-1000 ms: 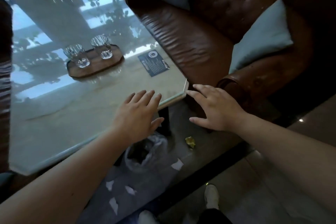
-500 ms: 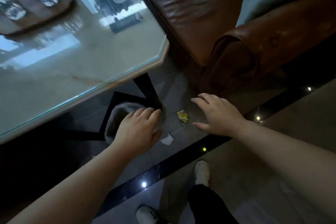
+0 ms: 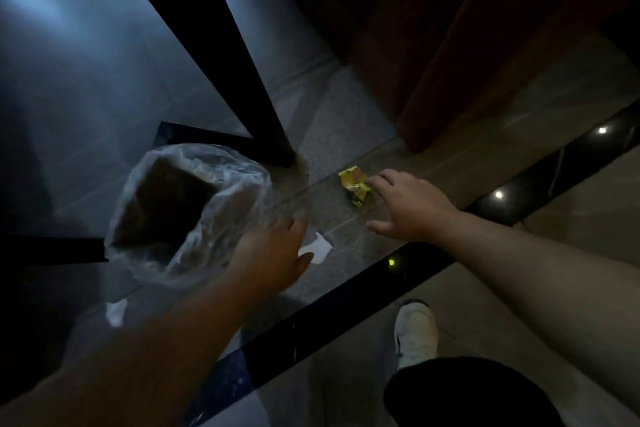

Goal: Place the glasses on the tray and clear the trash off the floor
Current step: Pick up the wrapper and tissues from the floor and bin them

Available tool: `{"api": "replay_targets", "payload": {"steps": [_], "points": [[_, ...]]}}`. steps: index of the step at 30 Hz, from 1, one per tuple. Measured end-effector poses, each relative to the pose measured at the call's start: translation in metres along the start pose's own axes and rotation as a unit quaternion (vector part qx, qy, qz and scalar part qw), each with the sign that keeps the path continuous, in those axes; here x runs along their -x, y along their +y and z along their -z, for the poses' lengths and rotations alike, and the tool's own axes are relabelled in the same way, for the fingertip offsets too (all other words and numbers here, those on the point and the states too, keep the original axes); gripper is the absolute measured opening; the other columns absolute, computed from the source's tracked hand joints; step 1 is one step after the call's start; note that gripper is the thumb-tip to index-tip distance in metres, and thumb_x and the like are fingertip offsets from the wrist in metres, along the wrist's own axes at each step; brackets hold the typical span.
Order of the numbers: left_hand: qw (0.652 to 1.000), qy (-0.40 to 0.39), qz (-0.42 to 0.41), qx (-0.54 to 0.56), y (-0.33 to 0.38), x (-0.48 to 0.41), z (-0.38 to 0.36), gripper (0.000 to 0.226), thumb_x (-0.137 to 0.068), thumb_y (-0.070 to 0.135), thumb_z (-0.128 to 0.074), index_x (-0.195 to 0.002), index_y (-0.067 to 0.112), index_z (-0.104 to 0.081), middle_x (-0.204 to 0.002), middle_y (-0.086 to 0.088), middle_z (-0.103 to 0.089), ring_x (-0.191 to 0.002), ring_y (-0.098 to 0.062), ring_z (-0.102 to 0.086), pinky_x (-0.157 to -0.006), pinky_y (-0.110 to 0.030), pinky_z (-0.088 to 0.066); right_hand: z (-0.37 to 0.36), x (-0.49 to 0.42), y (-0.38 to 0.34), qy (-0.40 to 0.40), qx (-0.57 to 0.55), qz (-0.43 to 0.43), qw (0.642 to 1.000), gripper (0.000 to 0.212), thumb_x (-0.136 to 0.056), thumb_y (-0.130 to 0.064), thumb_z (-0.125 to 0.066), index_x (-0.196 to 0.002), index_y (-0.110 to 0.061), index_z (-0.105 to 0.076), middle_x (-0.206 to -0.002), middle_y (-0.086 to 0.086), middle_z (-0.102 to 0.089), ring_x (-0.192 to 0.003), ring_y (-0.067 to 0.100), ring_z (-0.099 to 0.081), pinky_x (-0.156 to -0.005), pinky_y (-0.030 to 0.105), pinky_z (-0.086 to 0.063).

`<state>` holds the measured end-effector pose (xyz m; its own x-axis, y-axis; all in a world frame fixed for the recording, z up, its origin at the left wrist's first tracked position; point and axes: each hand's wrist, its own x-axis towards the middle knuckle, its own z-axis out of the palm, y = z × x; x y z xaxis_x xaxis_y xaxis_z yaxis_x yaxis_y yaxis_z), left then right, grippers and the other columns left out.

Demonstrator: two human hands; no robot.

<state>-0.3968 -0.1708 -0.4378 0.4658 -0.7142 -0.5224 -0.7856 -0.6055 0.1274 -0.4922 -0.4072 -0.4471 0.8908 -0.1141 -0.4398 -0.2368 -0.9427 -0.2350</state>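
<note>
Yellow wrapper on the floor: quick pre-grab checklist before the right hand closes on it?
1. Right hand open, fingers spread: ok.
2. Fingertips at the yellow wrapper: ok; actual contact: cannot tell.
3. Wrapper unobstructed on the floor: ok.
4. Bin with plastic liner open-mouthed and close by: ok.
5. Left hand empty, near the bin rim, partly over a white paper scrap: ok.
6. Floor cleared of other trash: not ok; that scrap and another white scrap remain.
</note>
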Motion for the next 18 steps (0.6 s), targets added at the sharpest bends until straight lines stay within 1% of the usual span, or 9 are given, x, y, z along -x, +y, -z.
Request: {"api": "replay_targets", "payload": {"steps": [3, 6, 7, 10, 13, 15, 18], "points": [[1.000, -0.021, 0.013, 0.019, -0.009, -0.040, -0.054, 0.062, -0.088, 0.055, -0.044, -0.140, 0.023, -0.029, -0.138, -0.004, -0.047, -0.113, -0.024, -0.054, -0.074, -0.034, -0.050, -0.046, -0.035, 0.020, -0.009, 0.008, -0.004, 1.000, 0.079, -0.079, -0.059, -0.062, -0.143, -0.024, -0.030, -0.141, 0.005, -0.042, -0.124, 0.026, -0.046, -0.095, 0.041, -0.045], [0.998, -0.032, 0.046, 0.040, -0.017, -0.078, -0.097, 0.058, -0.088, 0.052, -0.048, -0.135, 0.021, -0.034, -0.127, -0.007, -0.052, -0.100, -0.023, -0.058, -0.071, -0.036, -0.053, -0.075, -0.064, 0.037, -0.012, 0.012, -0.007, 1.000, 0.082, -0.079, -0.058, -0.063, -0.145, -0.026, -0.027, -0.142, 0.005, -0.041, -0.125, 0.026, -0.045, -0.095, 0.044, -0.047], [0.997, -0.031, 0.050, 0.039, -0.020, -0.091, -0.111, 0.058, -0.088, 0.052, -0.048, -0.134, 0.021, -0.035, -0.126, -0.007, -0.053, -0.099, -0.023, -0.058, -0.071, -0.037, -0.053, -0.083, -0.072, 0.044, -0.012, 0.010, -0.010, 1.000, 0.082, -0.079, -0.058, -0.064, -0.145, -0.027, -0.026, -0.142, 0.005, -0.041, -0.125, 0.026, -0.045, -0.096, 0.044, -0.047], [1.000, -0.010, 0.014, 0.023, -0.022, -0.121, -0.148, 0.061, -0.087, 0.050, -0.051, -0.138, 0.023, -0.031, -0.134, -0.006, -0.048, -0.107, -0.025, -0.056, -0.070, -0.036, -0.051, -0.102, -0.094, 0.061, -0.017, 0.004, -0.031, 0.999, 0.079, -0.080, -0.053, -0.067, -0.144, -0.029, -0.029, -0.142, 0.006, -0.041, -0.126, 0.027, -0.046, -0.094, 0.042, -0.046], [0.999, -0.009, -0.044, -0.002, -0.017, -0.140, -0.176, 0.058, -0.084, 0.039, -0.060, -0.133, 0.021, -0.034, -0.130, -0.007, -0.049, -0.107, -0.025, -0.053, -0.068, -0.033, -0.043, -0.119, -0.114, 0.075, -0.026, -0.014, -0.065, 0.997, 0.081, -0.077, -0.053, -0.070, -0.144, -0.027, -0.031, -0.143, 0.007, -0.040, -0.129, 0.028, -0.044, -0.094, 0.042, -0.045], [0.998, -0.020, -0.065, -0.017, -0.015, -0.149, -0.190, 0.056, -0.082, 0.035, -0.062, -0.129, 0.021, -0.035, -0.128, -0.009, -0.047, -0.106, -0.028, -0.052, -0.071, -0.037, -0.047, -0.130, -0.126, 0.081, -0.028, -0.037, -0.087, 0.995, 0.085, -0.075, -0.054, -0.072, -0.144, -0.026, -0.030, -0.145, 0.008, -0.039, -0.130, 0.029, -0.043, -0.096, 0.042, -0.044], [0.994, -0.069, -0.071, -0.047, -0.014, -0.159, -0.206, 0.063, -0.083, 0.037, -0.059, -0.135, 0.022, -0.028, -0.135, -0.014, -0.038, -0.112, -0.033, -0.049, -0.076, -0.044, -0.047, -0.137, -0.138, 0.087, -0.014, -0.077, -0.120, 0.990, 0.094, -0.071, -0.058, -0.073, -0.145, -0.025, -0.026, -0.147, 0.011, -0.037, -0.131, 0.030, -0.043, -0.100, 0.042, -0.042]]}}
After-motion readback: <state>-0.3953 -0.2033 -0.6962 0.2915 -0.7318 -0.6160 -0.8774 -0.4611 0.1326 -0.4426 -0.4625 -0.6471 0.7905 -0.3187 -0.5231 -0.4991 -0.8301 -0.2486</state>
